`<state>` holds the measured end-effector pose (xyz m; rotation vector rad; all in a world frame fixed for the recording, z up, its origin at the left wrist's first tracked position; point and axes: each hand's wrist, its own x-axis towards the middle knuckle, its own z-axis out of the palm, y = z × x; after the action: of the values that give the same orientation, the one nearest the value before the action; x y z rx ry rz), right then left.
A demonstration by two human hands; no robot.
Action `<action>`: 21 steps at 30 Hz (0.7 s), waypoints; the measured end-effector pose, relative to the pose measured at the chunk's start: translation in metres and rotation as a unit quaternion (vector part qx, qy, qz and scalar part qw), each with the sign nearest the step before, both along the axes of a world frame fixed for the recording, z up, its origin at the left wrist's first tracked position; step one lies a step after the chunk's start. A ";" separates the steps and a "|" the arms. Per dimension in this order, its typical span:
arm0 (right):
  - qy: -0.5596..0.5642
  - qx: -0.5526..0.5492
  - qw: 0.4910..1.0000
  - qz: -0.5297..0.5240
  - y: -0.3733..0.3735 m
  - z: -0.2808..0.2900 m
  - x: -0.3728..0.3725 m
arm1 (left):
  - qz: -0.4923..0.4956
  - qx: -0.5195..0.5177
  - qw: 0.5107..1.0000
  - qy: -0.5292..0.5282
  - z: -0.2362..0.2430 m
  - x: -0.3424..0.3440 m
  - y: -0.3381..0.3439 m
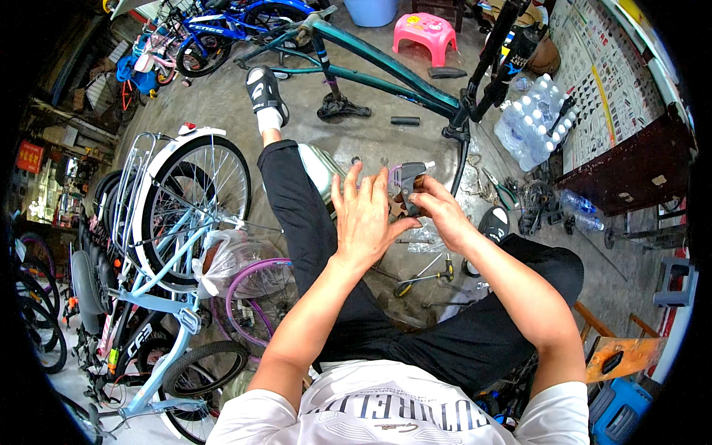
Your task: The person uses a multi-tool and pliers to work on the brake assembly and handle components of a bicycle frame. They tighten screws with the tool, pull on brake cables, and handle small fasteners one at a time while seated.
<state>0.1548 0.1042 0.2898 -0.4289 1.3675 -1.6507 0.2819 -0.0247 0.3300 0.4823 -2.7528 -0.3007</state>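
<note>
My right hand [443, 211] pinches a small dark grey and black bike part [412, 176] in front of me, between thumb and fingers. I cannot make out its exact kind. A light-coloured tip and a thin purple loop [395, 176] show next to it. To its left, my left hand [363, 215] is spread, back up and fingers apart, its thumb reaching toward the part. Whether the thumb touches it I cannot tell. Beyond both hands lies the upturned teal bicycle frame [386, 63], with its saddle [343, 109] near the floor.
Loose tools, among them a yellow-handled screwdriver [404, 288] and green-handled pliers [507, 196], lie on the floor. Bottled water [535, 122] is at the right, a pink stool [425, 35] farther back. A light-blue bicycle [169, 276] and several others crowd the left.
</note>
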 end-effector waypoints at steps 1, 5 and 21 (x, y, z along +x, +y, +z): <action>0.010 -0.003 1.000 -0.001 -0.001 0.000 0.002 | 0.000 0.002 1.000 -0.001 -0.001 0.001 0.001; 0.099 0.022 0.995 -0.016 0.000 -0.023 -0.002 | -0.007 0.008 1.000 0.006 -0.004 0.000 0.010; 0.647 0.284 0.707 0.032 0.024 -0.019 -0.036 | 0.010 0.245 0.959 -0.146 -0.099 0.005 0.009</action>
<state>0.1189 0.1282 0.2709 -1.3625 2.6873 -0.5810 0.2867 -0.0160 0.2311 0.7247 -2.9414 -0.9934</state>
